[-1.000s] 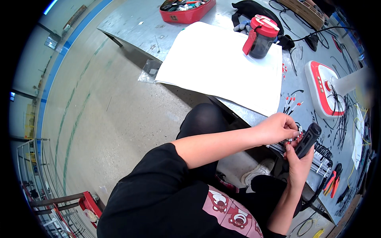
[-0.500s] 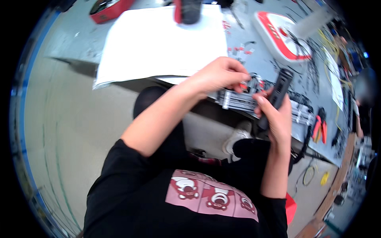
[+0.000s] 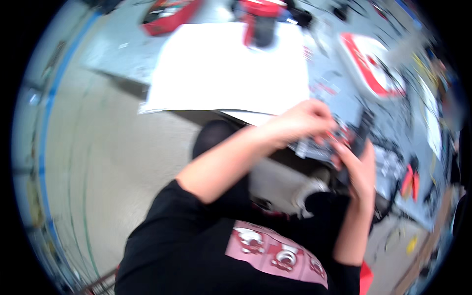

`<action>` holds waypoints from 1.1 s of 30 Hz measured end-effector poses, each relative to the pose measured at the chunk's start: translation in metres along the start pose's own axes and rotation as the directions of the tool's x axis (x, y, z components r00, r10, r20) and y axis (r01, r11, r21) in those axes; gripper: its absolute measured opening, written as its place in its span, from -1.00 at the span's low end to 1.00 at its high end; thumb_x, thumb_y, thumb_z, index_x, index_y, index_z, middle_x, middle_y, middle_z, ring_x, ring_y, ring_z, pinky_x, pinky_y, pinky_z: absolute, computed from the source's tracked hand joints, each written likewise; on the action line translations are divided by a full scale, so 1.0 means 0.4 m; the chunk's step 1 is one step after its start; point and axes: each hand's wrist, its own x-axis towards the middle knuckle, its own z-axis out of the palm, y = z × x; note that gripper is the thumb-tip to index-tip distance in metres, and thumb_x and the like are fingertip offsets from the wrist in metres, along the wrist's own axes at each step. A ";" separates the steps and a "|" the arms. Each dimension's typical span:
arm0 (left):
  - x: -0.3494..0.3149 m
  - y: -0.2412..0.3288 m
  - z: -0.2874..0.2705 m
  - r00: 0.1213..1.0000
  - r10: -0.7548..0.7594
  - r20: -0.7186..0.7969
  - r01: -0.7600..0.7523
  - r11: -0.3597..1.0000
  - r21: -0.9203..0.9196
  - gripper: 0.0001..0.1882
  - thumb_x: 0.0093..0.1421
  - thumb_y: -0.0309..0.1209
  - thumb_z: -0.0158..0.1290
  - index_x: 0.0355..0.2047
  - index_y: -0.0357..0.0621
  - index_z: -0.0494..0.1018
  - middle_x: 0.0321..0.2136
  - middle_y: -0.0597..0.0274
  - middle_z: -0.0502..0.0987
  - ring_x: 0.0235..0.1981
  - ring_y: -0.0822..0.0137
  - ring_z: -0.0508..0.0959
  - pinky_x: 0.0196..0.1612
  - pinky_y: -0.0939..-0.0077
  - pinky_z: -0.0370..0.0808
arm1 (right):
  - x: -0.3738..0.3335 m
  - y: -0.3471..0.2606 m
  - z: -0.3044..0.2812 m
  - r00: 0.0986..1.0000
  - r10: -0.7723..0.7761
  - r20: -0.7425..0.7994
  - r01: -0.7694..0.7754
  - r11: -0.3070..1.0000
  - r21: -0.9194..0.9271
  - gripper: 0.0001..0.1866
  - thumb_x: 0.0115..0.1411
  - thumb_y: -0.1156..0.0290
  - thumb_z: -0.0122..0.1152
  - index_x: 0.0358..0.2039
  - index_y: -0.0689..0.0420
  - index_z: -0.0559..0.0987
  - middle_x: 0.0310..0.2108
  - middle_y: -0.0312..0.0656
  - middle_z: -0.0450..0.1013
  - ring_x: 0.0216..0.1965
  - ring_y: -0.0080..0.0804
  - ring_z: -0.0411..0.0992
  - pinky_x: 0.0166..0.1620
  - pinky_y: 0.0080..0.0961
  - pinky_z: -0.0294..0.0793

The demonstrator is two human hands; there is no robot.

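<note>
My right hand (image 3: pixel 361 169) is wrapped round a long black bar-shaped device (image 3: pixel 364 127), which stands tilted upward out of the fist. Close beside its thumb is my left hand (image 3: pixel 309 120), fingers curled into a pinch. A small reddish bit shows near those fingertips, but motion blur hides what it is. Under and behind both hands, silvery slotted parts (image 3: pixel 312 150) lie along the table edge, partly covered by my hands. Small red-and-clear pieces (image 3: pixel 324 88) are scattered just beyond my left hand.
A large white sheet (image 3: pixel 221 69) overhangs the table edge, with a red-and-black object (image 3: pixel 263 29) on it. Farther off stand a red bin (image 3: pixel 172 17) and a white-and-red base (image 3: pixel 371 66). Red-handled pliers (image 3: pixel 410 182) lie at the right. Loose black cables spread across the tabletop.
My left hand has come closer to my right thumb, and the two now nearly meet. The black device stays in my right hand. The whole view has shifted, and it is blurrier.
</note>
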 end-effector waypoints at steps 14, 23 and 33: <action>-0.005 0.018 0.037 0.999 -0.037 -0.027 0.034 0.994 -0.109 -0.85 0.23 -0.43 0.11 -0.36 -0.29 0.47 -0.44 0.19 0.60 -0.51 0.50 0.55 -0.41 0.66 0.49 | -0.004 0.008 -0.003 0.997 -0.001 -0.077 0.002 1.000 0.017 -0.70 0.19 0.57 0.26 -0.14 0.19 0.35 -0.29 -0.15 0.47 -0.51 -0.57 0.45 -0.49 -0.69 0.42; -0.001 -0.001 0.034 1.000 -0.029 -0.010 0.027 0.981 -0.191 -0.86 0.25 -0.44 0.11 -0.34 -0.29 0.45 -0.43 0.17 0.60 -0.50 0.49 0.56 -0.39 0.64 0.50 | 0.001 0.019 -0.013 0.997 0.001 -0.083 -0.002 1.000 -0.009 -0.68 0.20 0.57 0.26 -0.10 0.21 0.34 -0.30 -0.16 0.46 -0.52 -0.55 0.45 -0.49 -0.67 0.43; -0.001 0.010 0.039 1.000 0.006 -0.024 -0.011 0.980 -0.200 -0.89 0.18 -0.50 0.12 -0.40 -0.30 0.43 -0.55 0.13 0.58 -0.54 0.43 0.57 -0.48 0.62 0.47 | -0.004 0.010 0.006 0.994 0.004 -0.108 -0.009 0.999 -0.040 -0.67 0.21 0.54 0.27 -0.07 0.22 0.35 -0.35 -0.20 0.45 -0.52 -0.56 0.44 -0.49 -0.68 0.43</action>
